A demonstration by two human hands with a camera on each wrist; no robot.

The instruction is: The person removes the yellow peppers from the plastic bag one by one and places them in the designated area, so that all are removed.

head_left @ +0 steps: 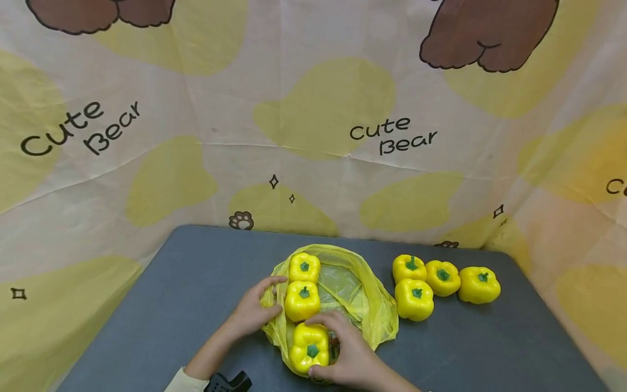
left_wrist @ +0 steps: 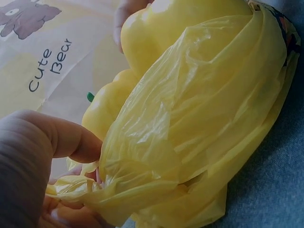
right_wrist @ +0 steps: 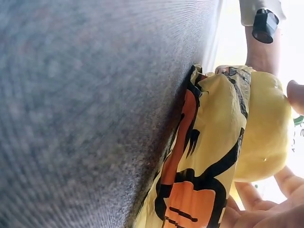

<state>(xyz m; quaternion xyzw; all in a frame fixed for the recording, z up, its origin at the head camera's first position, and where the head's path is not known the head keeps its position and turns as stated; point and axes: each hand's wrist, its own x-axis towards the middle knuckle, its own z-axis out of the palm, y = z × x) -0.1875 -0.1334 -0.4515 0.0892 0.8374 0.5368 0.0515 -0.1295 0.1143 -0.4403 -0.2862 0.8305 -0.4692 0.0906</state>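
Note:
A yellow plastic bag (head_left: 382, 310) lies spread on the table with its mouth facing up. Two yellow bell peppers with green stems, a far one (head_left: 297, 262) and a nearer one (head_left: 296, 308), sit along its left side. At the bag's left edge, my left hand (head_left: 247, 314) pinches the plastic (left_wrist: 142, 137) between thumb and fingers. My right hand (head_left: 354, 354) grips a third bell pepper (head_left: 303, 359), thumb and fingers on its sides, at the bag's near end. In the right wrist view, the bag's printed plastic (right_wrist: 204, 161) covers the lower part of that pepper (right_wrist: 266, 128).
To the right of the bag stands a group of several yellow bell peppers (head_left: 414, 300), the rightmost one (head_left: 477, 286) near the table's right edge. The dark grey table (head_left: 196, 283) meets a patterned cloth backdrop (head_left: 313, 179) at the back and sides.

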